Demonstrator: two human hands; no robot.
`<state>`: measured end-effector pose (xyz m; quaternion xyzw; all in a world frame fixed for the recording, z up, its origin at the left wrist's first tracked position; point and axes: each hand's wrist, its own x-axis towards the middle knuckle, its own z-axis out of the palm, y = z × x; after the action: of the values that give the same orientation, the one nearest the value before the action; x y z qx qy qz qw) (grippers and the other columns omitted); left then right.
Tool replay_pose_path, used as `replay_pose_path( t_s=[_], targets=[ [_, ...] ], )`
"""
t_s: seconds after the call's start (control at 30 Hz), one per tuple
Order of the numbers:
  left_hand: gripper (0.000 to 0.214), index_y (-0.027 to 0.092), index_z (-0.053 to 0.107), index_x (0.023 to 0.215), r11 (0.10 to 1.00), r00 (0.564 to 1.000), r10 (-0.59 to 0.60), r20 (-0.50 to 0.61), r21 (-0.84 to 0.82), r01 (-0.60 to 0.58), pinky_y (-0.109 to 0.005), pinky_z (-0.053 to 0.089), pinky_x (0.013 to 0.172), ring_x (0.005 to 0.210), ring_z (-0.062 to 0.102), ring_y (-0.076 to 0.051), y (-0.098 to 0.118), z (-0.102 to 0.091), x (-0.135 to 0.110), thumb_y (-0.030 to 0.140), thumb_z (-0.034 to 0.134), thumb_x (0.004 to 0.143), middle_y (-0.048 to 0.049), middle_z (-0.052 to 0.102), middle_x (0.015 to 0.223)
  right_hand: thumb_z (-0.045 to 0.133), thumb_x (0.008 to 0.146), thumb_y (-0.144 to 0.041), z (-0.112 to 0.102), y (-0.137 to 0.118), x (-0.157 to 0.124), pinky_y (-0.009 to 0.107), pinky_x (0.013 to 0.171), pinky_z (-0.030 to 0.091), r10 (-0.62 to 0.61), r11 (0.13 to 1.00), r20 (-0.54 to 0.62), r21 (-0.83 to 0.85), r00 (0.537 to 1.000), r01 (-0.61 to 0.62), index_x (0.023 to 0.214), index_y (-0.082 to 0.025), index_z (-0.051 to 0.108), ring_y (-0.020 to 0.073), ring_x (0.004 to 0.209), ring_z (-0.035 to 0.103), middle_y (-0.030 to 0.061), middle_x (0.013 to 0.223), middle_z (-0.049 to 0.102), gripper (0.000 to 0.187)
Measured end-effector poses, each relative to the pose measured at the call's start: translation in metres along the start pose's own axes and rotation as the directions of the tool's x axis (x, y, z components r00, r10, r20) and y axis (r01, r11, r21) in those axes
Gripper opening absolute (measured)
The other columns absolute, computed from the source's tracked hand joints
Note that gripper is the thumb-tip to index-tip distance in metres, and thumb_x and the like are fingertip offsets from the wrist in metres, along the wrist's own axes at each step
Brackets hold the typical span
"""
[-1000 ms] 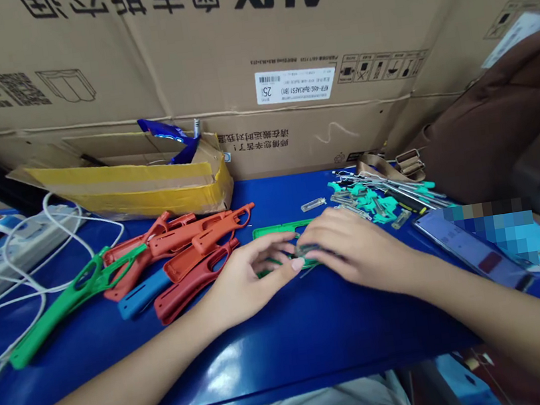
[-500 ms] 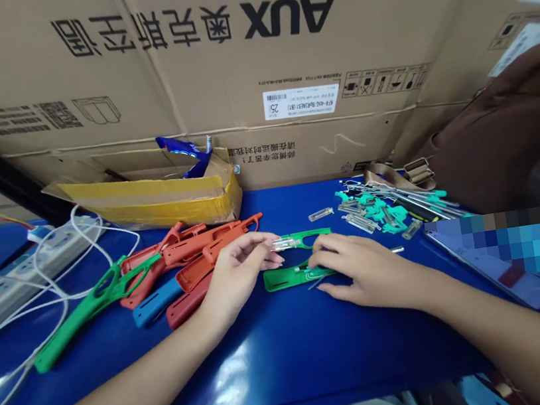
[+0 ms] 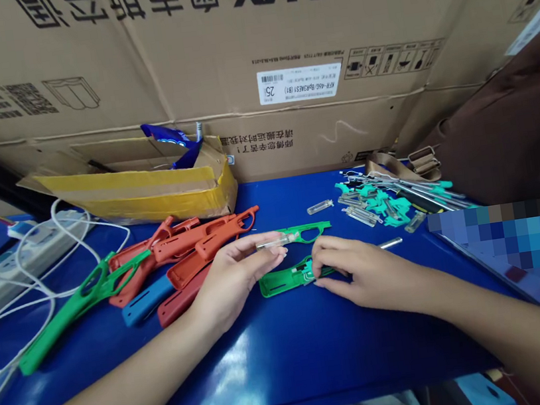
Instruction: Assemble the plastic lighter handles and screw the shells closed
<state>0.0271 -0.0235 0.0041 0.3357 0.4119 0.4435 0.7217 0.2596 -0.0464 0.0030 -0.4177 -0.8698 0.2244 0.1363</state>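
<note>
Between the thumb and fingers of my left hand [image 3: 233,278] is a clear plastic fuel tank [image 3: 276,242], held above the table. My right hand [image 3: 360,270] is closed over a green lighter half-shell [image 3: 277,282] lying open on the table. Its fingertips pinch at a teal igniter part [image 3: 305,270] with white wire inside the shell; the fingers hide much of that part. A metal tube [image 3: 391,243] sticks out to the right past the hand. Just behind lies another green half-shell [image 3: 317,229] with a trigger loop, partly covered by the tank and left hand.
Orange, red and blue lighter shells [image 3: 175,242] lie left, beside a green one [image 3: 65,318]. Clear tanks [image 3: 362,215], teal parts [image 3: 388,206] and metal rods sit back right. A taped carton [image 3: 139,197], power strip [image 3: 49,243], phone-like slab [image 3: 500,264] and brown bag [image 3: 505,122] surround them.
The view has tipped down slightly. My left hand has turned the clear tank a little and lowered it relative to the rear shell. My right fingertips have drawn closer together at the teal part.
</note>
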Motion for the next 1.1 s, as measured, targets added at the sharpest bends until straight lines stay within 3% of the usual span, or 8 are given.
replay_pose_path(
  t_s=[0.13,0.23,0.4,0.53,0.63,0.77,0.93,1.1],
  targets=[
    [0.04,0.012,0.077,0.091,1.0,1.0,-0.013,0.004,-0.001,0.013,-0.018,0.062,0.076,0.077,0.075,-0.012,0.002,0.001,0.001,0.02,0.096,0.056,-0.0046,0.079,0.086,0.059,0.095,-0.018,-0.003,-0.004,-0.001,0.03,0.072,0.049,-0.029,0.99,0.075,-0.134,0.997,0.039,0.111,-0.021,0.062,0.0157,0.082,0.063,0.004,0.113,0.059,0.017],
    [0.041,0.013,0.074,0.087,0.998,0.999,-0.028,0.017,0.053,0.028,-0.018,0.061,0.068,0.069,0.073,-0.011,0.001,0.0,0.002,0.024,0.097,0.056,-0.0011,0.076,0.077,0.056,0.098,-0.02,-0.005,-0.006,-0.002,0.032,0.07,0.05,-0.049,0.965,0.123,-0.248,0.991,0.079,0.109,-0.02,0.062,0.0173,0.08,0.065,0.0047,0.112,0.059,0.013],
    [0.036,0.013,0.068,0.091,0.981,0.987,-0.065,0.147,0.192,0.036,-0.021,0.057,0.064,0.066,0.068,-0.011,-0.001,0.0,0.001,0.041,0.085,0.075,-0.003,0.073,0.079,0.054,0.099,-0.022,-0.004,-0.006,-0.002,0.032,0.069,0.052,-0.051,0.953,0.115,-0.291,0.992,0.083,0.111,-0.02,0.061,0.0181,0.081,0.065,0.0054,0.112,0.06,0.014],
    [0.029,0.015,0.061,0.087,0.981,0.98,-0.043,0.196,0.194,0.004,-0.018,0.045,0.054,0.059,0.055,-0.008,-0.001,0.0,-0.001,0.039,0.077,0.082,0.0017,0.061,0.072,0.053,0.1,-0.023,-0.002,-0.005,-0.001,0.032,0.068,0.051,-0.065,0.949,0.093,-0.302,0.994,0.09,0.107,-0.021,0.063,0.0173,0.08,0.065,0.0059,0.114,0.06,0.012],
    [0.028,0.017,0.051,0.081,0.988,0.98,-0.064,0.186,0.148,0.037,-0.018,0.031,0.048,0.051,0.039,-0.006,0.0,0.0,-0.001,0.038,0.069,0.087,0.0063,0.044,0.064,0.053,0.1,-0.022,0.0,-0.005,-0.001,0.031,0.068,0.051,-0.039,0.965,0.061,-0.255,0.997,0.053,0.104,-0.021,0.063,0.0164,0.079,0.065,0.0051,0.112,0.061,0.011],
    [0.043,0.019,0.038,0.07,0.977,0.964,-0.103,0.243,0.206,0.053,-0.021,0.016,0.045,0.047,0.022,-0.006,0.004,0.001,-0.002,0.05,0.054,0.095,0.0081,0.026,0.06,0.055,0.098,-0.021,0.003,-0.005,-0.001,0.03,0.07,0.05,-0.026,0.983,0.053,-0.182,0.998,0.035,0.103,-0.021,0.062,0.0158,0.079,0.064,0.0048,0.113,0.06,0.009],
    [0.05,0.021,0.033,0.069,0.955,0.963,-0.1,0.251,0.295,0.023,-0.023,0.014,0.046,0.047,0.022,-0.006,0.003,0.004,-0.004,0.056,0.062,0.089,0.0085,0.024,0.06,0.059,0.096,-0.019,0.006,-0.005,-0.002,0.028,0.074,0.048,-0.025,1.0,-0.027,0.003,0.999,0.025,0.1,-0.021,0.062,0.0136,0.083,0.061,0.0032,0.11,0.06,0.005],
    [0.043,0.02,0.037,0.07,0.949,0.965,-0.084,0.248,0.314,0.002,-0.021,0.024,0.047,0.049,0.033,-0.007,0.003,0.005,-0.006,0.05,0.064,0.087,0.0066,0.033,0.063,0.062,0.093,-0.019,0.004,-0.005,0.002,0.023,0.061,0.042,0.038,0.976,-0.103,0.216,0.994,-0.015,0.091,-0.02,0.062,0.008,0.063,0.048,0.0007,0.094,0.06,0.002]
  ],
)
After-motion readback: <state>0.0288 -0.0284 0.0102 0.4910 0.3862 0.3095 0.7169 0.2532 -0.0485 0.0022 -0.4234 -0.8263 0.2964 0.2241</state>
